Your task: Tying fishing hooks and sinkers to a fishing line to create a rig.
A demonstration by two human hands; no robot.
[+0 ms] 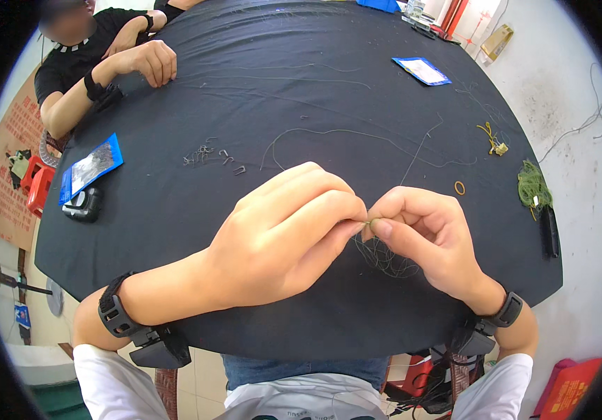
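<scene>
My left hand (290, 234) and my right hand (430, 238) meet just right of the middle, above the black cloth. Both pinch a thin greenish fishing line, thumb against forefinger, with the fingertips nearly touching. Whether a small hook sits between them is hidden. A loose coil of line (388, 264) hangs or lies below the right fingers. One strand (415, 155) runs up and away behind the right hand, and another strand (357, 131) curves across the cloth beyond. Several small dark metal hooks (199, 154) lie in a loose pile beyond my left hand.
The black-covered table (245, 336) carries a blue packet (93, 166) and black case (82, 205) at left. A green line bundle (534, 185), yellow ties (491, 138), rubber ring (460, 187) and another packet (422, 71) lie right. A person's hand (152, 63) rests far left.
</scene>
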